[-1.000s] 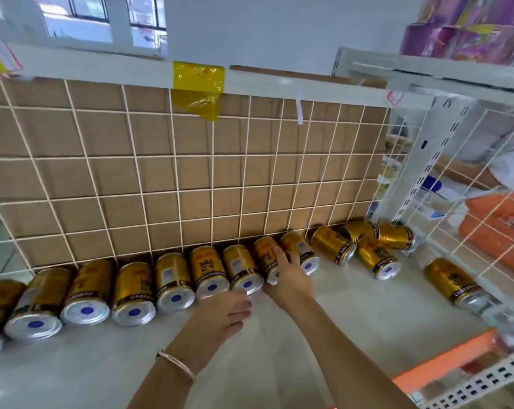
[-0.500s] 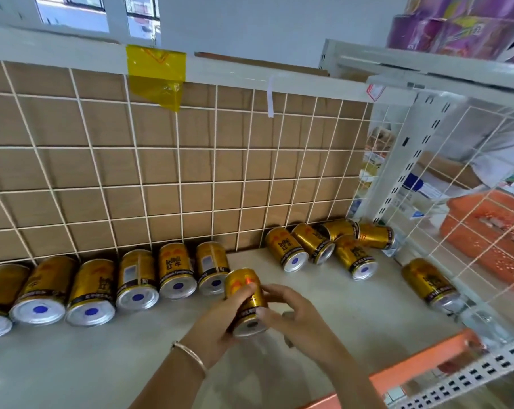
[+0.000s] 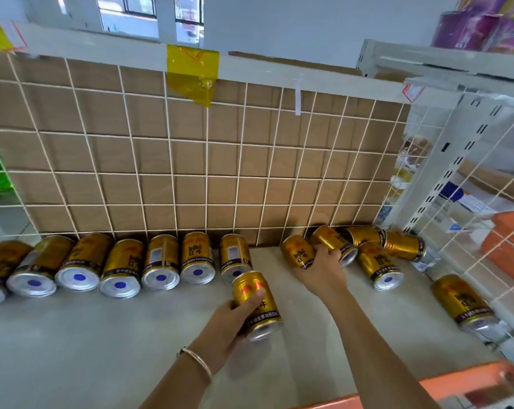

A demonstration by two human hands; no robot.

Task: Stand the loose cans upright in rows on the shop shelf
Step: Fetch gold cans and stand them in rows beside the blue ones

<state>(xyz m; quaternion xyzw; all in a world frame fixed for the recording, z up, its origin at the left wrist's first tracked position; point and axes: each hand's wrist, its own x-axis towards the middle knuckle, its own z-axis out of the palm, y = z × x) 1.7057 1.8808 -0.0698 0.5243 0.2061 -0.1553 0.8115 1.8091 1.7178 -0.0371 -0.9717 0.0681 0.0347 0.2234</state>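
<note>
At lower centre, a gold can (image 3: 257,305) is gripped by the left hand (image 3: 230,324); a lying can (image 3: 297,251) is clasped by the right hand (image 3: 323,270).

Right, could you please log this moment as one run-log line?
left hand: grips held can in front of row | right hand: grips lying can at back grid | rest: loose cans lying right

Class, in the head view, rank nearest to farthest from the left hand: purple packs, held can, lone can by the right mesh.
1. Held can, in the left hand.
2. Lone can, lying far right.
3. Purple packs, top right, high up.
</note>
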